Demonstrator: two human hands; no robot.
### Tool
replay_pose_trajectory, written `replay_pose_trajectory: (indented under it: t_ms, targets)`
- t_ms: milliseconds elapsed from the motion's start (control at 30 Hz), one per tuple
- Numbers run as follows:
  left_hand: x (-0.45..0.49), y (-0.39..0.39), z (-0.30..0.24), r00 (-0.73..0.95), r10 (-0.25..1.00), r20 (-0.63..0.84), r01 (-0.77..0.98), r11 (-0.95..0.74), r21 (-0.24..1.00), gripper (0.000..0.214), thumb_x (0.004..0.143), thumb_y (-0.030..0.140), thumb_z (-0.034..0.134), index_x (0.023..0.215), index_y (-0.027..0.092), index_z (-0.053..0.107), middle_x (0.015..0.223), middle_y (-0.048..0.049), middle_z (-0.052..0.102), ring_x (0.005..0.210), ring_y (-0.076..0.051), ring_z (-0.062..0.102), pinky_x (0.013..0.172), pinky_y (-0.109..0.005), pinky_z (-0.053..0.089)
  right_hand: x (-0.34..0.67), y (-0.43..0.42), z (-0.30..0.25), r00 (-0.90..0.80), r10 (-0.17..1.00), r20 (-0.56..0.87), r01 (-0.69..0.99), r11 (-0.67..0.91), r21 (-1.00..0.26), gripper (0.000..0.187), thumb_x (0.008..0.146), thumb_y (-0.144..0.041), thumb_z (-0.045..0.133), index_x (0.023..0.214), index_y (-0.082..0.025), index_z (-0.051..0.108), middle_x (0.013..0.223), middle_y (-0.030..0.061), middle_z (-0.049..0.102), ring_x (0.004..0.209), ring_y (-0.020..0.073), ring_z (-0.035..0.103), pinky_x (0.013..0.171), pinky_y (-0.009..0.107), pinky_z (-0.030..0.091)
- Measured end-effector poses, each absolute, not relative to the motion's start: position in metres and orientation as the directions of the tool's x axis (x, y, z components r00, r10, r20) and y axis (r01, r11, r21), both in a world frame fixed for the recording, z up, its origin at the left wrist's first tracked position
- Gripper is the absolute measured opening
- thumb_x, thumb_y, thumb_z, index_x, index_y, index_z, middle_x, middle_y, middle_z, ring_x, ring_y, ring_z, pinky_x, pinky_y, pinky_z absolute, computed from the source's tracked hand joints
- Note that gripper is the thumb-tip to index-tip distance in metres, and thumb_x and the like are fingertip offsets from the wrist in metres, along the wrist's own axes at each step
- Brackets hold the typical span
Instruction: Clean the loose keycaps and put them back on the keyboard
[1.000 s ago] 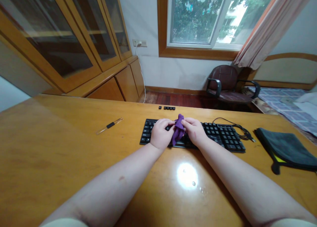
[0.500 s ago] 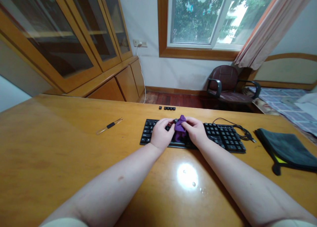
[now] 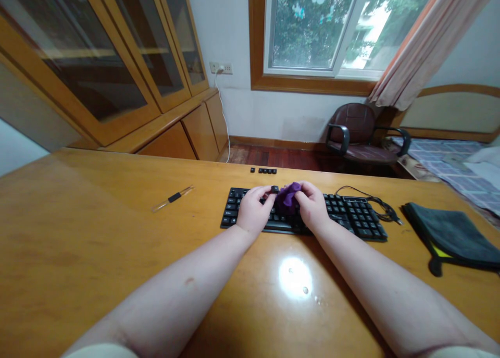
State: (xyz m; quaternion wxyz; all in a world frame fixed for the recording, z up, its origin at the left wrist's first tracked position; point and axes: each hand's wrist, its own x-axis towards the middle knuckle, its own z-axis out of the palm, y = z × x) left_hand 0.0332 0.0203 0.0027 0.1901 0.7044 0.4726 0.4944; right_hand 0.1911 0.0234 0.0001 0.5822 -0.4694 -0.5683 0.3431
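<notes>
Above the black keyboard, my left hand pinches a small black keycap between thumb and fingers. My right hand is closed on a bunched purple cloth, which sits right beside the keycap. Both hands hide the middle keys of the keyboard. Past the keyboard, near the desk's far edge, several loose keycaps lie in a short row, with a single keycap just to their left.
A keycap puller with a black middle and clear loops lies left on the wooden desk. The keyboard's coiled cable rests behind its right end. A dark folded pouch with a yellow patch is at the right.
My right hand and the purple cloth have shifted slightly right, away from the keycap, which now shows more clearly. The left hand has barely moved.
</notes>
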Motion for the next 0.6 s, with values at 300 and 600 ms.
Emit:
replay_pose_trajectory:
  t_ms: [300,600]
  targets:
    - [0.0327,0.0237,0.0016,0.027,0.896,0.443,0.44,-0.409,0.8,0.016,0.08,0.026,0.058,0.091,0.018,0.067,0.087,-0.0042,0.07,0.08,-0.017,0.063,0.076,-0.03,0.05,0.2005,0.0243,0.0054,-0.064,0.875,0.479,0.335,0.471,-0.816,0.027,0.078,-0.023,0.052,0.102,-0.023,0.064,0.097,0.0042,0.067,0.092,0.0197,0.06,0.086,0.038,0.045]
    - [0.034,0.022,0.004,0.105,0.876,0.47,0.501,-0.455,0.736,0.028,0.079,0.02,0.059,0.107,0.02,0.062,0.103,-0.0055,0.067,0.088,-0.016,0.063,0.085,-0.033,0.05,0.1937,0.0259,0.0055,-0.087,0.854,0.513,0.454,0.492,-0.743,0.015,0.075,-0.031,0.064,0.086,-0.022,0.069,0.087,0.0057,0.069,0.083,0.0201,0.063,0.081,0.036,0.048]
